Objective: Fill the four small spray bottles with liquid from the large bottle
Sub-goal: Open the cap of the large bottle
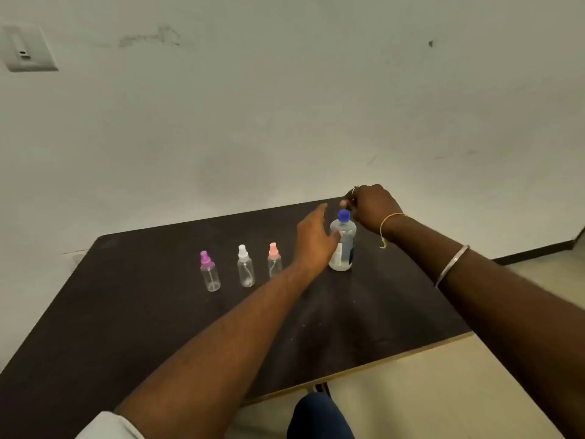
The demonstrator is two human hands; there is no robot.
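Observation:
The large clear bottle [343,245] with a blue cap stands upright at the far right of the dark table [126,312]. My left hand [313,239] reaches in from the left with its fingers stretched out and its thumb against the bottle's side. Just above and behind the blue cap hovers my right hand [370,204], fingers curled down and holding nothing that I can see. Three small clear spray bottles stand in a row to the left: purple top [209,274], white top [245,267], pink top [274,261]. A fourth small bottle is not visible.
The table's far edge meets a pale wall [285,106]. Its right edge [411,350] runs diagonally, with light floor beyond. My knee [316,416] shows below the near edge. Bangles sit on my right wrist and forearm.

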